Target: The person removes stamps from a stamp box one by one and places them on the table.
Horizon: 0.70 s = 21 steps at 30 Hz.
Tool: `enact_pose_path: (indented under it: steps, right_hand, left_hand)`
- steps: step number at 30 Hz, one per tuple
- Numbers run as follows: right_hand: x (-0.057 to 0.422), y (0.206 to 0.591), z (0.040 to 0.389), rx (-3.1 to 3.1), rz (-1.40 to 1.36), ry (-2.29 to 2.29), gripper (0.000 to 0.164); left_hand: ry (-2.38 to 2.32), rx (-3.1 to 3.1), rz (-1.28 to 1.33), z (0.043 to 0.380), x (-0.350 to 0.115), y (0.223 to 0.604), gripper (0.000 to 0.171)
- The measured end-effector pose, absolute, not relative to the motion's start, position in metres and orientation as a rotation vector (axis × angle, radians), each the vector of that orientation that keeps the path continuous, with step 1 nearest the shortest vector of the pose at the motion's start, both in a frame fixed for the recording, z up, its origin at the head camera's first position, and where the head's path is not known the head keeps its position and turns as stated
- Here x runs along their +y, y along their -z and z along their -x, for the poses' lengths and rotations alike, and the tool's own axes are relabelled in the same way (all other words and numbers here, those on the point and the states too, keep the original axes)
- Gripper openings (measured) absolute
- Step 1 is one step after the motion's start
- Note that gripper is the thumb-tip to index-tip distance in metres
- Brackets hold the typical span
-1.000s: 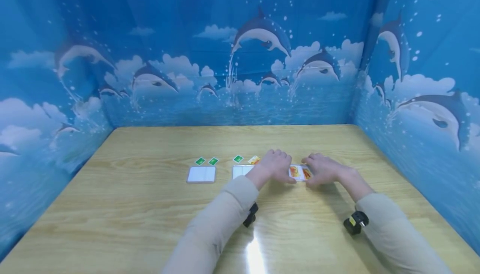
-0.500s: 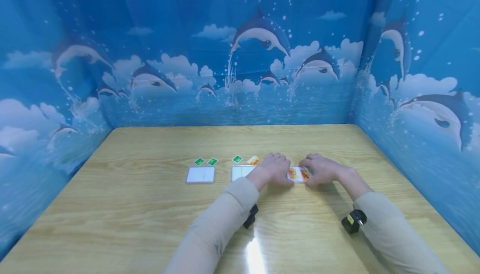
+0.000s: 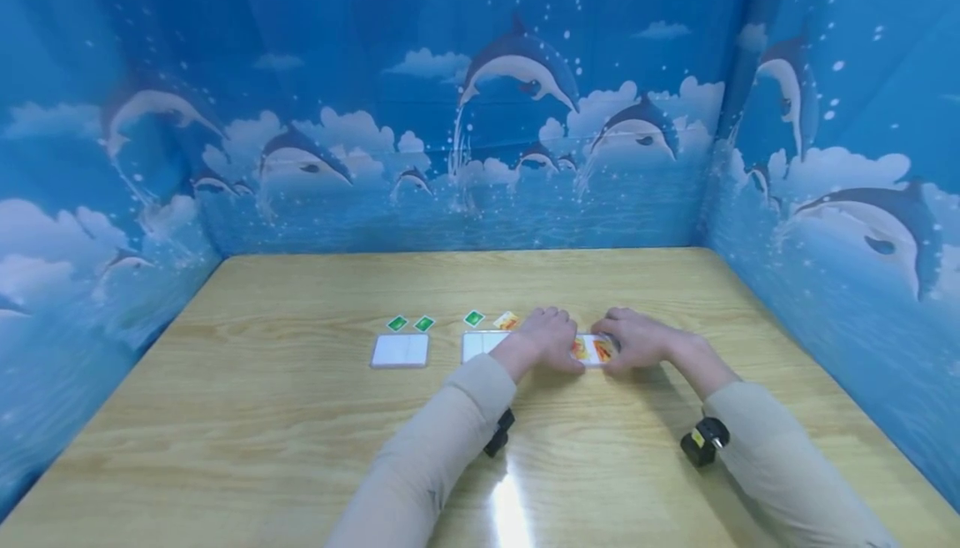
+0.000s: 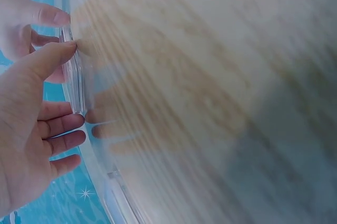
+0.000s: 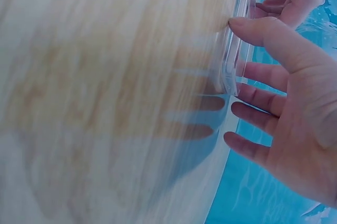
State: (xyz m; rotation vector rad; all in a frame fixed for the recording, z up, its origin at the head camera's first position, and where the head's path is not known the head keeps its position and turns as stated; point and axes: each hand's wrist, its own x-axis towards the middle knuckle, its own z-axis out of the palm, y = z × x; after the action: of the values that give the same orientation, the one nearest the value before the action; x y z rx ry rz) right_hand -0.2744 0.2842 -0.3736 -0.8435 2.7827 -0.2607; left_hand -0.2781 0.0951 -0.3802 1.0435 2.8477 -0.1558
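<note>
My left hand [image 3: 550,339] and right hand [image 3: 636,339] hold a flat, clear-edged case [image 3: 596,362] between them on the table. Pictures in orange and yellow on white show inside it. In the left wrist view the left thumb presses the near edge of the clear case [image 4: 76,84], with fingertips at its far side. The right wrist view has the right thumb on the near edge of the case [image 5: 229,58], some fingers behind it and others spread past its end. The left hand covers part of the case in the head view.
Left of the hands lies a white tray [image 3: 483,342], partly hidden by the left hand; a second white tray [image 3: 400,351] is farther left. Green cards [image 3: 397,324] and an orange-and-yellow card [image 3: 506,320] lie behind them. Dolphin-print curtains [image 3: 465,114] border the wooden table [image 3: 262,414].
The case has slid slightly to the left, with the right hand moving along with it. The left hand has barely shifted, and the trays and loose cards stay in place.
</note>
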Motion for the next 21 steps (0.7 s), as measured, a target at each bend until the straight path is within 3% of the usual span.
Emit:
enact_pose_path:
  steps: [21]
  right_hand:
    - [0.2811,0.3712,0.2766,2.770,0.831,0.268,0.057]
  left_hand:
    - [0.153,2.843,-1.053,0.2799,0.0922,0.3827,0.065]
